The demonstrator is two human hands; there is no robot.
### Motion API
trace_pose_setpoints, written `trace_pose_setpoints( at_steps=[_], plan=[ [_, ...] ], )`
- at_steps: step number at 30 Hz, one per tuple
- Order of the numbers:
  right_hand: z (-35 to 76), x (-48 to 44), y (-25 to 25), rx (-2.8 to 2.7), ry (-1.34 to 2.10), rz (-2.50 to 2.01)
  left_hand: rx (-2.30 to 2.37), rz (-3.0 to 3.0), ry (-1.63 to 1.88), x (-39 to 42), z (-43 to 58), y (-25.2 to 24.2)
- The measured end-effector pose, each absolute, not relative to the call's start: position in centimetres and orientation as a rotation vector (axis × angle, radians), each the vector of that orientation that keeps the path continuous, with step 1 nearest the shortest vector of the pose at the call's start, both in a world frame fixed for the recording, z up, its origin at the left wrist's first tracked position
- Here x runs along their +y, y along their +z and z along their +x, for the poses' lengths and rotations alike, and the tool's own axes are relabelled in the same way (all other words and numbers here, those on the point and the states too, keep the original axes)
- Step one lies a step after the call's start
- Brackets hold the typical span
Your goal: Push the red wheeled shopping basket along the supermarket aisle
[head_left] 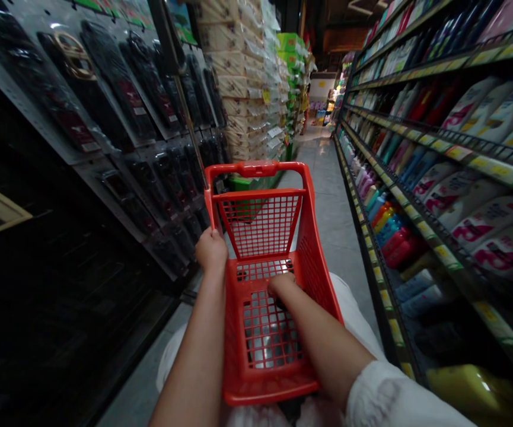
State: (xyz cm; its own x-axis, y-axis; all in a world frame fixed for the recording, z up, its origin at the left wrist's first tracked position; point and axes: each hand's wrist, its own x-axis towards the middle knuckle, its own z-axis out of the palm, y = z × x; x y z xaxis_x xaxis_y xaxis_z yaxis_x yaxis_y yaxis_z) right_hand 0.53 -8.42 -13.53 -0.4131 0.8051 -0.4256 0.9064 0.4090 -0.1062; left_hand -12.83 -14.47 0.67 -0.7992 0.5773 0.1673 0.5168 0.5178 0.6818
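A red plastic shopping basket (pixel 283 388) on wheels stands tilted in front of me, with a long metal pull handle (pixel 189 118) rising from its far left corner. My left hand (pixel 212 251) is closed around the basket's left side, just below that corner. Inside the basket is my right hand (pixel 282 284), low over the grid floor, with its fingers curled under and mostly hidden. Something dark shows beneath the right hand, too small to make out. Through the grid floor I see grey and pale shapes.
Packaged belts (pixel 114 89) hang on the left wall rack. Stacked tissue packs (pixel 242 83) and green packs (pixel 289 71) line the aisle ahead. Shelves of bottles (pixel 500 207) run close along the right. The tiled floor (pixel 322 166) leads away between them.
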Motion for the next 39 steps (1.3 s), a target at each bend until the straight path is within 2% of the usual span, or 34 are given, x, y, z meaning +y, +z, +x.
trace_pose_setpoints(
  at_steps=[5,10,14,25,34,36,39],
  plan=[
    [2.0,-8.1,-13.8,2.531,-0.269,1.660,2.657,0.955,1.194,-14.7,-13.0,0.4],
    [4.5,-9.0,-17.4,2.384,-0.397,1.665,2.646,0.933,1.204,-14.9,-13.0,0.4],
    [3.9,-8.8,-17.7,2.363,-0.394,1.658,2.642,0.952,1.191,-14.9,-12.9,0.5],
    [-2.9,-14.2,-16.9,2.773,-0.473,0.864,2.685,0.964,1.166,-14.9,-13.0,0.4],
    [4.1,-8.2,-17.7,2.401,-0.267,1.722,2.670,0.968,1.173,-14.8,-13.0,0.2],
    [3.3,-8.5,-17.7,2.386,-0.317,1.784,2.657,0.973,1.193,-14.6,-13.2,0.0],
    [1.1,-9.9,-17.5,2.479,-0.587,1.723,2.622,0.951,1.255,-14.4,-13.5,-0.4]
  ],
)
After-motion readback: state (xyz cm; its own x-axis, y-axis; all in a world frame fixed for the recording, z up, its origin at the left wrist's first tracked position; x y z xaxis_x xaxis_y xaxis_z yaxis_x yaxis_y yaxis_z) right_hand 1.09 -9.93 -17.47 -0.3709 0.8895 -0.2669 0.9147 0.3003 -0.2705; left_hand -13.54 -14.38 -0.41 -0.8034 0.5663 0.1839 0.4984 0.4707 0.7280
